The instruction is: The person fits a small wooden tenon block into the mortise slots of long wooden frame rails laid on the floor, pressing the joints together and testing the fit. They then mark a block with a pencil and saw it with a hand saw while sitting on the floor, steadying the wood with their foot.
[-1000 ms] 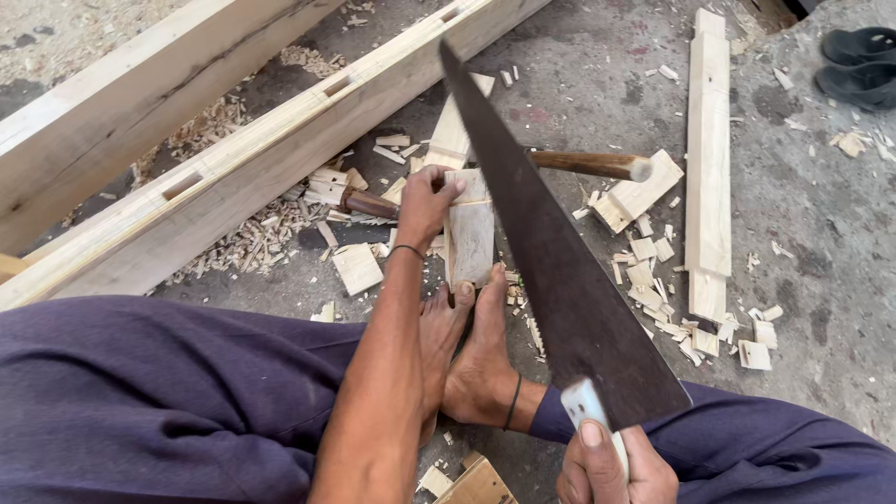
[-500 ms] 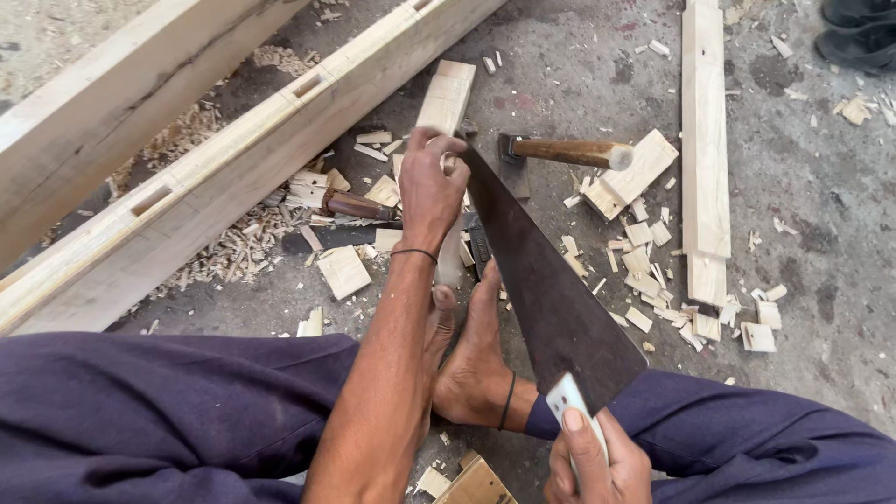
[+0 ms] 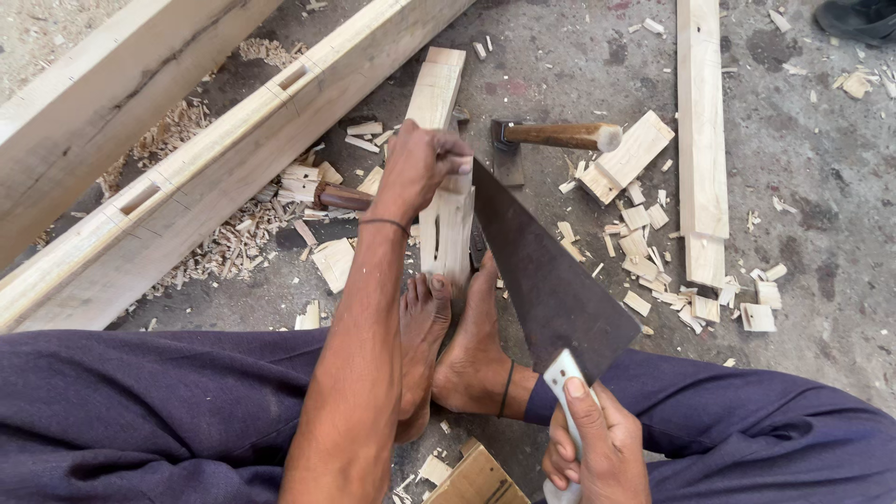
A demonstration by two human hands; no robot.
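Steadying pale wood block (image 3: pixel 446 219), left hand (image 3: pixel 417 168) clasped, right hand (image 3: pixel 597 448) closed round dark flat saw (image 3: pixel 546 275)

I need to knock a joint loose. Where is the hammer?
In the head view the hammer lies on the concrete floor, upper middle, right of the left hand, beside wood offcuts.

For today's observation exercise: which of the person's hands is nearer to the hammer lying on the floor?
The left hand: it grips the upright wood piece, just left of the hammer. The right hand holds the saw handle down by the lap, much farther away.
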